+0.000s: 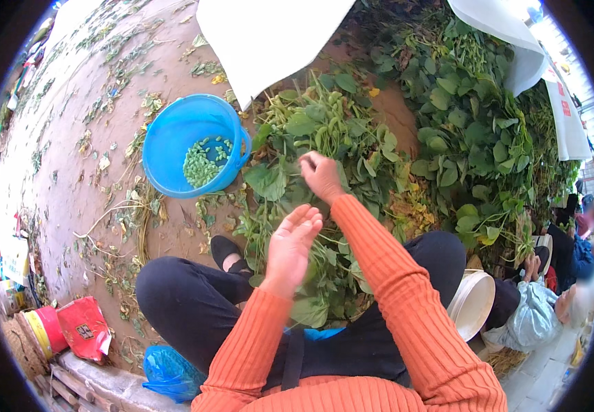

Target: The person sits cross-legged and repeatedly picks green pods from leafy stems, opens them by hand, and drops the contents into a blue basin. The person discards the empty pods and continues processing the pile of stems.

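Observation:
Cut soybean plants with green leaves and pods (328,121) lie in a heap before me and run down between my knees. My left hand (292,244) is raised over them, palm partly turned up, its fingers somewhat bent and blurred; nothing shows in it. Above and to the right of it, my right hand (321,176) is bent over the leaves with thumb and fingertips close together; whether a small thing is between them cannot be told. To the left stands a blue plastic bucket (160,149), tilted in view, with shelled green beans (200,167) at its bottom.
A larger pile of leafy plants (461,103) rises at right. A white sheet (271,41) hangs ahead. Near my right knee is a white bucket (474,304), with people seated beyond. A blue plastic bag (172,372) and a red bag (84,329) lie at lower left. Withered leaves litter the ground.

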Motion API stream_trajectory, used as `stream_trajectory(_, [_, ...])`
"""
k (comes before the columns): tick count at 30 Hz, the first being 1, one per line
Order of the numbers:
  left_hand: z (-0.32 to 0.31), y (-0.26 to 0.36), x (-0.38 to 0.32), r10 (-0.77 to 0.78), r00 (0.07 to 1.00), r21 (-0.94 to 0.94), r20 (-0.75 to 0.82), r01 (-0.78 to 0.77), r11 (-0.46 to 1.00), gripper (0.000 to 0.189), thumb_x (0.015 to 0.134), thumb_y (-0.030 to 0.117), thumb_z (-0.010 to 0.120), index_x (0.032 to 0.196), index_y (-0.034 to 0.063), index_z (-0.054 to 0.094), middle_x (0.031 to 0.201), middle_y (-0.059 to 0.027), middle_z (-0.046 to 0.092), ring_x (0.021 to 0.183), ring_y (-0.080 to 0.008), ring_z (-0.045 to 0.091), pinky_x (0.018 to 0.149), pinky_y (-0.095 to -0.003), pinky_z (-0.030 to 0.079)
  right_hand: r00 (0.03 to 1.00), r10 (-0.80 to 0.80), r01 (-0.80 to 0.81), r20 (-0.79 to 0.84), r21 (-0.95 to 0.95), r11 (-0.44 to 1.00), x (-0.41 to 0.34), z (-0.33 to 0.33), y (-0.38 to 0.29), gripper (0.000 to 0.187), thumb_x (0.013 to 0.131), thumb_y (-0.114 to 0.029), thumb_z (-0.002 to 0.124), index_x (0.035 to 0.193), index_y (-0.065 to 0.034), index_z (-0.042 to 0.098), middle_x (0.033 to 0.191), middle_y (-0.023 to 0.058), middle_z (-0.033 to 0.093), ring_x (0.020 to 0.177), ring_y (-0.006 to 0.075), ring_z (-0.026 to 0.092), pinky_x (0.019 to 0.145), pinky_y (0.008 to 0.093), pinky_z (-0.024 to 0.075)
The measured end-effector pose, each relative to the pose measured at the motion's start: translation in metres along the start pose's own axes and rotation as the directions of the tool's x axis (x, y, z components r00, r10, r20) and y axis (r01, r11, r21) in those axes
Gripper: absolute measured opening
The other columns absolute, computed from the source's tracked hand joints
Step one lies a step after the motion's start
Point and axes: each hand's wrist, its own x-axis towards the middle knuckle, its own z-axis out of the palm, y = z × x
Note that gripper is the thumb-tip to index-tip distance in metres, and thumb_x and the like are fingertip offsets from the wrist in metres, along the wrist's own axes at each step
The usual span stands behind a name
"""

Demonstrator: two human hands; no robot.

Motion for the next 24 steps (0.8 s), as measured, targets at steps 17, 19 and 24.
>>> stream_trajectory(17, [0.028, 0.008, -0.002, -0.206, 0.976, -0.044, 0.065, 0.209, 0.977, 0.029, 0.081, -0.004, 0.047, 0.109, -0.0056, 0.055, 0.101, -0.0153, 0.063, 0.077, -0.0142, 0.057, 0.070, -0.0266, 0.048, 0.570, 0.489, -0.668, -0.660, -0.025, 0.744, 0.129, -0.155, 0.223, 0.025, 0.084, -0.022, 0.055, 0.081, 0.0013, 0.064, 0.088, 0.0210, 0.063, 0.083, 0.0342, 0.062, 0.070, 0.0442, 0.0470])
stream_trajectory(19, [0.026, 0.013, -0.001, -0.186, 0.983, -0.042, -0.005, 0.186, 0.982, 0.029, 0.081, -0.003, 0.047, 0.109, -0.0057, 0.056, 0.101, -0.0154, 0.063, 0.077, -0.0145, 0.057, 0.069, -0.0263, 0.047, 0.622, 0.496, -0.669, -0.606, -0.081, 0.739, 0.134, -0.147, 0.220, 0.023, 0.082, -0.020, 0.059, 0.075, 0.0020, 0.062, 0.072, 0.0122, 0.061, 0.064, 0.0217, 0.058, 0.059, 0.0354, 0.0449])
stream_trajectory(24, [0.025, 0.007, 0.008, -0.251, 0.968, 0.005, -0.025, 0.252, 0.968, 0.036, 0.079, -0.005, 0.042, 0.114, -0.0076, 0.052, 0.102, -0.0157, 0.062, 0.071, -0.0117, 0.052, 0.066, -0.0237, 0.044, 0.733, 0.473, -0.644, -0.489, -0.276, 0.713, 0.154, -0.162, 0.223, 0.037, 0.082, -0.030, 0.062, 0.067, 0.0036, 0.058, 0.065, 0.0103, 0.059, 0.058, 0.0223, 0.056, 0.057, 0.0380, 0.0436])
